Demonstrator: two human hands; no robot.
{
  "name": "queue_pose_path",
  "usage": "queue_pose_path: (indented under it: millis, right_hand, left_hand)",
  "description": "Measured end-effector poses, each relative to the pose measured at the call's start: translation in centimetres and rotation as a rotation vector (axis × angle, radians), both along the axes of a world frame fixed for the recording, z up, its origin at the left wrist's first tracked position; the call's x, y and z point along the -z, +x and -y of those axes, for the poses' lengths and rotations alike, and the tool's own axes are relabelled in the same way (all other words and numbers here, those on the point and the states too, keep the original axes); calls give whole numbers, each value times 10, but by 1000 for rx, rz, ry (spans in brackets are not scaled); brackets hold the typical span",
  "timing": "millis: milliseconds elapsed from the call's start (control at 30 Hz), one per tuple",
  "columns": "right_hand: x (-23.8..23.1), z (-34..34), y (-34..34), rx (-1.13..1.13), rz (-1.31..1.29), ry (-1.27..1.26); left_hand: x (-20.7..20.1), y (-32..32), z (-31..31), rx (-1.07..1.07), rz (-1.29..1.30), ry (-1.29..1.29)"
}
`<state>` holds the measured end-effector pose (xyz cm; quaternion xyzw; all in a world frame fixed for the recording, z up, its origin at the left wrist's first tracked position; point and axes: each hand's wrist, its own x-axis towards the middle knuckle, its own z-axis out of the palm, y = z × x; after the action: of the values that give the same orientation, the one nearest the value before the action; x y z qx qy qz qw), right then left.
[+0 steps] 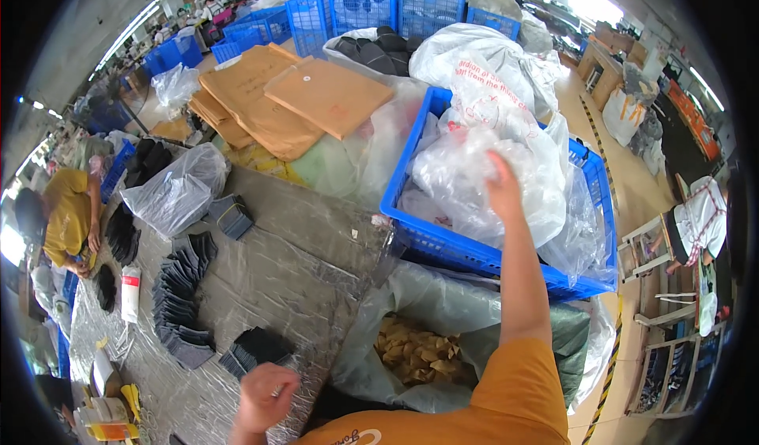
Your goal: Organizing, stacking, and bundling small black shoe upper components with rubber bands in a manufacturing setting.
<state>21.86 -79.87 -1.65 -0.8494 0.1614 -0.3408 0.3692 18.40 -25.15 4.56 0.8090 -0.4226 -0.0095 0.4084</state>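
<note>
My right arm stretches over a blue plastic crate (506, 259) heaped with clear and white plastic bags. In it my right hand (504, 188) is closed on a clear plastic bag (458, 168); some of its fingers are hard to make out. My left hand (267, 396) is held over the near edge of the table, its fingers curled with nothing visible in them. Just beyond it lies a stack of dark fabric pieces (254, 352). A curved row of similar dark pieces (178, 302) fans out farther left, with a smaller bundle (231, 215) behind it.
An open plastic-lined bin (368, 295) with brown paper scraps (419, 350) stands below the crate. Brown paper packets (328, 97) lie at the back. On the left are a white bottle (130, 293) and a clear bag (182, 188); a person in yellow (67, 208) works there.
</note>
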Motion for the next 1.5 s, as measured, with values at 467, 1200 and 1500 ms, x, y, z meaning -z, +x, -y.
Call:
queue_pose_path:
  millis: [467, 1200, 1500]
  right_hand:
    - [8, -75, 44, -499, -746, -845]
    - [46, -52, 47, -352, -408, -501]
    - [12, -49, -46, 467, -418, -599]
  left_hand:
    - [-7, -2, -9, -86, 109, 29]
    - [-3, 1, -11, -223, 123, 12]
    - [-10, 28, -28, -294, 50, 723]
